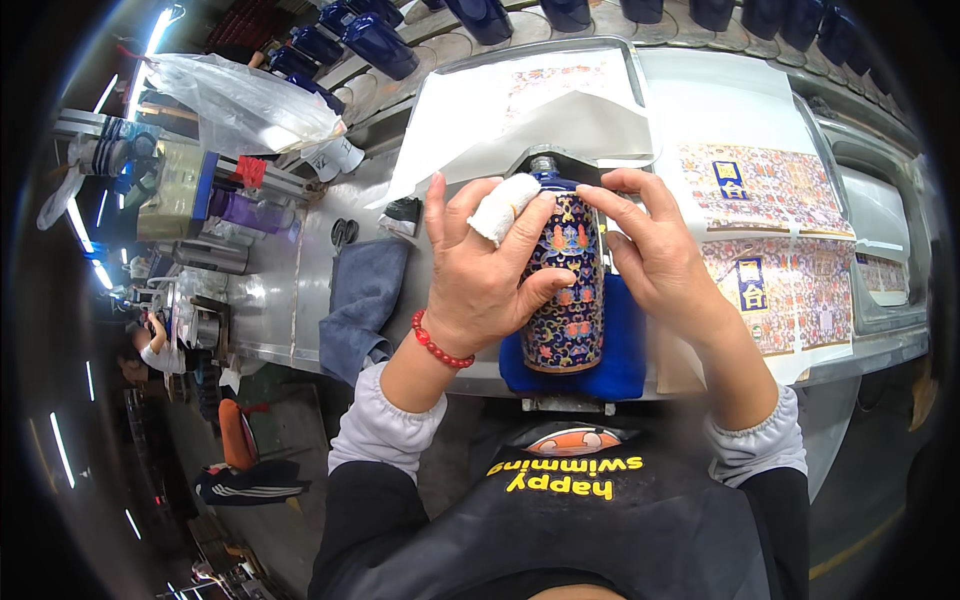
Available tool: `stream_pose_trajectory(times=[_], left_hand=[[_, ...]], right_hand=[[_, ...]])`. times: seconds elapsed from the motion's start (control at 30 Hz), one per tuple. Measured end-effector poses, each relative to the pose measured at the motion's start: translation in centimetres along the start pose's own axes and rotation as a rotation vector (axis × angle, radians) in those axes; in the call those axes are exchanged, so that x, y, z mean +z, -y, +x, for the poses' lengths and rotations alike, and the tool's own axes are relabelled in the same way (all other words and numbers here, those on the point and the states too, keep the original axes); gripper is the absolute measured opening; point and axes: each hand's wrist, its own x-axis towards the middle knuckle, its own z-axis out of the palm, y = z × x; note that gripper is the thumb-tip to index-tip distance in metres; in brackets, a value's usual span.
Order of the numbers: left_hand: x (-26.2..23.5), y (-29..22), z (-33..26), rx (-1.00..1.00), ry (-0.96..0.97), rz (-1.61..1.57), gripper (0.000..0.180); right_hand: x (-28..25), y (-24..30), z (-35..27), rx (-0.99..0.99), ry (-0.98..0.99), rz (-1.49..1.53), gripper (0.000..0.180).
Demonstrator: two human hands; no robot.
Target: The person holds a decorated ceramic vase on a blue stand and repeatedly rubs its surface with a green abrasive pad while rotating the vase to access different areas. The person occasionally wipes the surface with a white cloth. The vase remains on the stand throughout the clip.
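A dark blue bottle (562, 320) with a colourful floral pattern lies in front of me, its neck pointing away. Under it is a bright blue cloth (625, 340). My left hand (480, 260) rests along the bottle's left side, fingers spread, with index finger and thumb on the patterned surface. White material (502, 208) covers what seems to be its middle finger, and a red bead bracelet (440, 343) circles the wrist. On the right, my right hand (655, 245) has its fingers outstretched, an index fingertip touching the bottle's shoulder. Neither hand wraps round the bottle.
Printed floral sheets (765, 190) lie at the right. A tray (640, 100) with white sheets stands beyond the bottle. Left are a grey-blue cloth (365, 295), black scissors (344, 232) and a plastic bag (250, 100). Several dark blue bottles (380, 45) line the far side.
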Motion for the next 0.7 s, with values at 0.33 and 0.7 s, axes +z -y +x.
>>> stream_pose_trajectory(times=[0.33,0.7], left_hand=[[0.02,0.11,0.29,0.02,-0.001,0.007,0.071],[-0.07,0.25,0.47,0.036,-0.005,0.009,0.068]], right_hand=[[0.48,0.29,1.14,-0.122,-0.077,-0.24,0.048],[0.6,0.2,1.09,-0.138,-0.056,-0.3,0.052]])
